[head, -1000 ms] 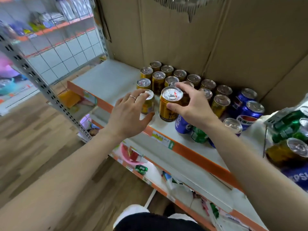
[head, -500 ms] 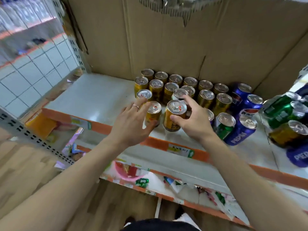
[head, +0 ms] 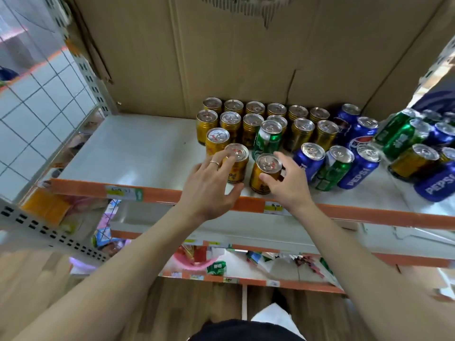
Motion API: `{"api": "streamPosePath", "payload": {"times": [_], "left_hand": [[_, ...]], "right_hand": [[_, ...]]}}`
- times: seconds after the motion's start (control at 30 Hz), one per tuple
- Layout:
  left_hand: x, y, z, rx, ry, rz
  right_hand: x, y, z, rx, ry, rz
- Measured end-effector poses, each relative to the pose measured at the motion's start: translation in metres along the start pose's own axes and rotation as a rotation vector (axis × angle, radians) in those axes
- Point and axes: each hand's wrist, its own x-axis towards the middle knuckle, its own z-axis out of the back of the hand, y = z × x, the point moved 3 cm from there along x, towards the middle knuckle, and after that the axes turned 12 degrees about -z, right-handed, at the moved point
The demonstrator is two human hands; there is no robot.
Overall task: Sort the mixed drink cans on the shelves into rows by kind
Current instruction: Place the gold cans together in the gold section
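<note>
Two rows of gold cans [head: 256, 114] stand at the back of the white shelf [head: 138, 153]. My left hand [head: 209, 185] holds a front gold can [head: 237, 166], fingers on its left side and thumb under its base. My right hand [head: 289, 185] grips a second gold can [head: 264, 175] close to the shelf's front edge. A green can [head: 268, 139] stands among the gold ones just behind my hands. To the right stand two blue Pepsi cans [head: 360, 168] with another green can [head: 334, 168] between them.
More green, blue and gold cans [head: 403, 139] lie tilted in a heap at the far right. Cardboard [head: 221, 57] backs the shelf. An orange front lip [head: 172, 194] edges it. Bare shelf lies to the left. Lower shelves hold packets [head: 216, 267].
Both hands stay on the two front gold cans. My right hand has drawn its can nearer the front edge, uncovering a green can behind. My view has swung to face the shelf.
</note>
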Motion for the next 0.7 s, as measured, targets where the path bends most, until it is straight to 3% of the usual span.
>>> {"api": "streamPosePath", "payload": {"times": [0.23,0.43,0.7], "left_hand": [[0.005,0.000,-0.001,0.000,0.026,-0.072],[0.027,-0.013,0.011,-0.023,0.010,-0.149],[0.058,-0.086,0.013,-0.048,-0.020,-0.262]], "right_hand": [[-0.009,0.007,0.009,-0.098,0.090,0.028],[-0.033,0.013,0.052,-0.071,-0.014,0.093],[-0.050,-0.016,0.139,-0.023,-0.140,0.105]]}}
